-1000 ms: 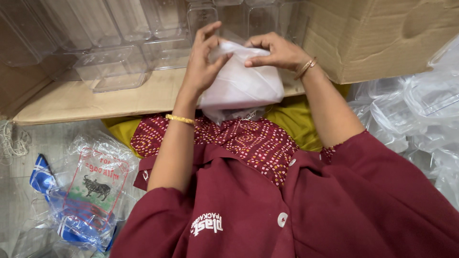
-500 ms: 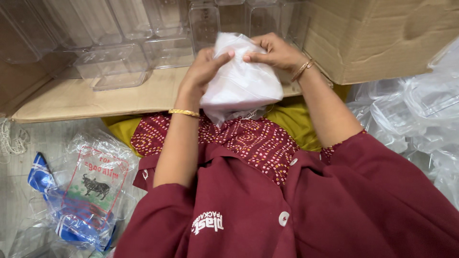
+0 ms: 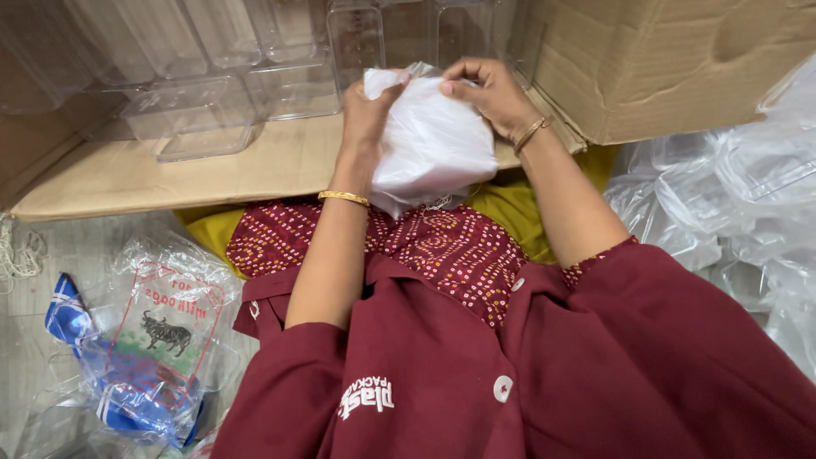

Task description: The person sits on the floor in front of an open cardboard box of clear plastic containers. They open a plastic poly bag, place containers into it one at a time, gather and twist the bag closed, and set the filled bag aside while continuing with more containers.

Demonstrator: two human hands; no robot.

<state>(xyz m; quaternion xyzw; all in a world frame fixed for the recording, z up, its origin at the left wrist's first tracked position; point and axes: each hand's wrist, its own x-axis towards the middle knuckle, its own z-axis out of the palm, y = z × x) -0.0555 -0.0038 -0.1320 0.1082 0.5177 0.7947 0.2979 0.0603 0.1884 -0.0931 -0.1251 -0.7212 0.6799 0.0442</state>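
Cardboard flap (image 3: 212, 166) below; my left hand (image 3: 367, 110) and right hand (image 3: 489, 93) both pinch a white plastic bag (image 3: 429, 144); slick film could slip free.

A flattened cardboard sheet (image 3: 212, 166) spanned the upper left of the frame; clear plastic containers (image 3: 204, 119) rested directly on it; a brown cardboard box (image 3: 680, 68) stood at the upper right. The pale floor (image 3: 76, 246) at lower left carried a printed plastic bag (image 3: 157, 340); crumpled clear plastic packaging (image 3: 731, 195) lay at the right edge.
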